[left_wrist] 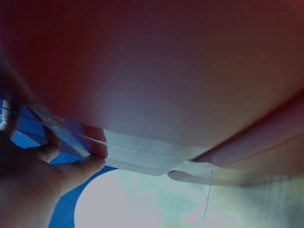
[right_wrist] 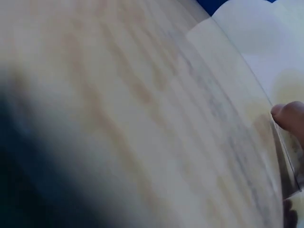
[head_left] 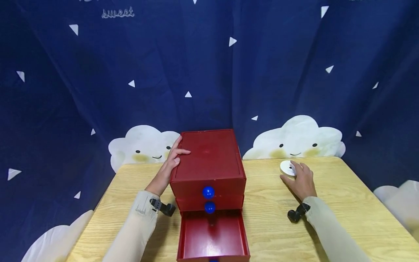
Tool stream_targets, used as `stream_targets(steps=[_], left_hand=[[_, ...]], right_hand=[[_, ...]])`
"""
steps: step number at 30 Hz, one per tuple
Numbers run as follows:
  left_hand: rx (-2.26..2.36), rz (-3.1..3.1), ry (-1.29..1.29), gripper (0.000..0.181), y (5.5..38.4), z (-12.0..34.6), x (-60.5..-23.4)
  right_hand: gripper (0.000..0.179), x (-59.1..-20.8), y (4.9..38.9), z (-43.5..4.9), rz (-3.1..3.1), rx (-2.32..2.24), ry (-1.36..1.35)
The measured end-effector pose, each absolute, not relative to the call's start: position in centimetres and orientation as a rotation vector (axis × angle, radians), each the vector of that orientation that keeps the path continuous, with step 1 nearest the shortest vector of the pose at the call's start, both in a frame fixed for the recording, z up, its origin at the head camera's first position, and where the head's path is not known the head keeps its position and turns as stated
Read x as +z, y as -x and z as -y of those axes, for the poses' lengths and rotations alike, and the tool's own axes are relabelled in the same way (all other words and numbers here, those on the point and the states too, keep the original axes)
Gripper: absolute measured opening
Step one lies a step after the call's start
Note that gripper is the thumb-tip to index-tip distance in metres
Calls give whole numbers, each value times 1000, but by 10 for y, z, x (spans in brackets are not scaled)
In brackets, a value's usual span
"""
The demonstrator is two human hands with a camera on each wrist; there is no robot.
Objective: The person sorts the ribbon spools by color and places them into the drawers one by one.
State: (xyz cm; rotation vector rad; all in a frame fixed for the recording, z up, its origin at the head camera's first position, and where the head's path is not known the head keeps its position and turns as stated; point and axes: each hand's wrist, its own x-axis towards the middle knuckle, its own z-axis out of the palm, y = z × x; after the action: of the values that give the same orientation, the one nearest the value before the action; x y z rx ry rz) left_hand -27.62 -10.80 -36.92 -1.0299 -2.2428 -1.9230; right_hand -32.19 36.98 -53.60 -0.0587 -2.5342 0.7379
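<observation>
A red drawer unit with blue ball knobs stands on the wooden table, its bottom drawer pulled out. My left hand rests along the unit's left side, with fingertips on its top edge. In the left wrist view the fingers lie spread against the box. At the back right, a flat white disc with a small dark center hole sits between the thumb and fingers of my right hand. Part of the disc is hidden by the fingers. The right wrist view shows the thumb at the frame's edge.
Behind the table hangs a dark blue curtain with white triangles and smiling clouds. Black wrist cameras hang below both wrists, the left one close to the drawer unit's side.
</observation>
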Motion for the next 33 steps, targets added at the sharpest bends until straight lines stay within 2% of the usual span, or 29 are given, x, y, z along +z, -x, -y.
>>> stream_targets(steps=[8,17,33], left_hand=[[-1903,2248,1068,37,276,105,-368],[-1913,2244,1034,38,276,107,-367],[-1928,2237,1016,38,278,108,-372]], right_hand=[[71,-546,324,-378,2495,728,74],[50,-542,328,-378,2462,683,8],[45,-540,317,-371,2370,811,5]])
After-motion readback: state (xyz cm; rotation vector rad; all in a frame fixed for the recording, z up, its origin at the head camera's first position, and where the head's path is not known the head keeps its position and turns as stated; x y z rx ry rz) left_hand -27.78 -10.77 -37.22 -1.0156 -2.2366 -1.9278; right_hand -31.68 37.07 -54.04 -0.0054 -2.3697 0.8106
